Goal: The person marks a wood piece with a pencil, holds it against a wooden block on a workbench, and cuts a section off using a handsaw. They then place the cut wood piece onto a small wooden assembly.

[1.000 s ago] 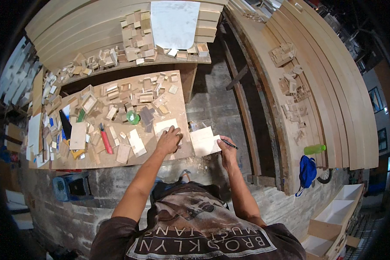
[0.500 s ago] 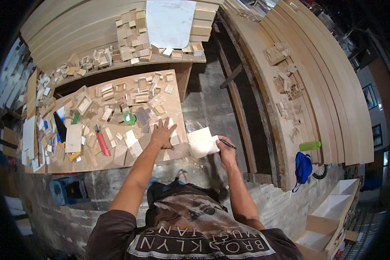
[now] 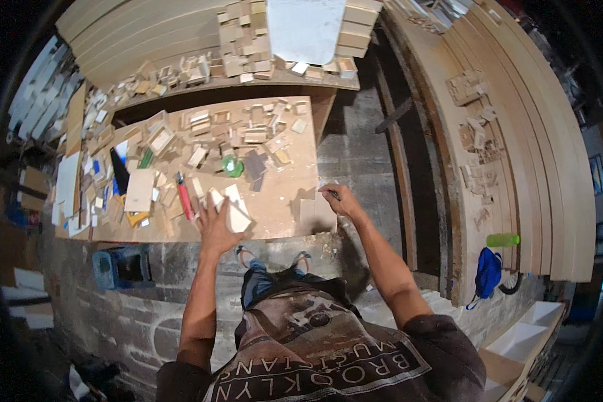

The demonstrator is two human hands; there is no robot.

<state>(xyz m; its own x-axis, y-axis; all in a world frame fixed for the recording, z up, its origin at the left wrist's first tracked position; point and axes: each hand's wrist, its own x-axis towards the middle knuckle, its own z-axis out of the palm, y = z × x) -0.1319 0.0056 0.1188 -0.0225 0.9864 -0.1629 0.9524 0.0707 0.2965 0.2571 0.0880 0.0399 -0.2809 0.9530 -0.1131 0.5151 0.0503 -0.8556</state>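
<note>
My left hand (image 3: 219, 226) rests near the table's front edge, fingers spread over pale flat wood pieces (image 3: 238, 216). At the table's right front corner, my right hand (image 3: 342, 203) is closed around a dark pen (image 3: 333, 195). Just left of that hand a thin, flat wood panel (image 3: 313, 213) lies on the tabletop, partly in shadow. A red-handled tool (image 3: 184, 199) lies left of my left hand. Farther back stands a green round container (image 3: 232, 166), with dark grey sanding sheets or flat pieces (image 3: 255, 167) beside it.
Small wooden boxes and offcuts (image 3: 211, 124) crowd the table (image 3: 285, 201). A handsaw (image 3: 119, 171) lies at left. Behind is a shelf with stacked blocks (image 3: 244, 43). Along the right run long boards (image 3: 516, 134), with a green bottle (image 3: 503, 240) and blue bag (image 3: 488, 273).
The flat panel, earlier held up in my right hand, now lies on the table corner. My left hand has shifted left onto other wood pieces. The view has turned slightly.
</note>
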